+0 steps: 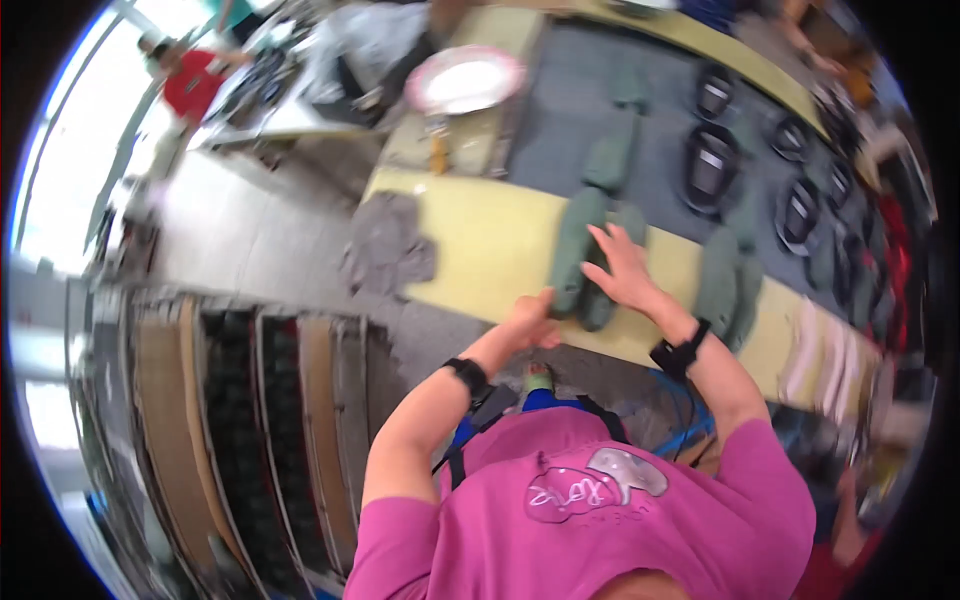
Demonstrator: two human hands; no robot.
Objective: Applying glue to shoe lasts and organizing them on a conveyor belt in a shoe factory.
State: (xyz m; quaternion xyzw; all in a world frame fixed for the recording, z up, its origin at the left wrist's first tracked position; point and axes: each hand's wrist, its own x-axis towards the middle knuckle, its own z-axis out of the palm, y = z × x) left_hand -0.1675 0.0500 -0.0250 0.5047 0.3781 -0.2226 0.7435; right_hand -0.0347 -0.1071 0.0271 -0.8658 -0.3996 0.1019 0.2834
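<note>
Your left hand's (533, 322) fingers are curled at the near end of a long green pad (573, 245); blur means I can't tell whether they pinch it. Your right hand's (625, 275) fingers are spread loose over a second green pad (598, 312) just beside it. Both lie lengthwise on the yellow tabletop (480, 240), toward its near edge. They look light and slightly flexible, hardly fragile; take each by its side edges near the rounded end. Beyond lie black shoe-shaped pieces (711, 168) on a grey surface (560, 110).
</note>
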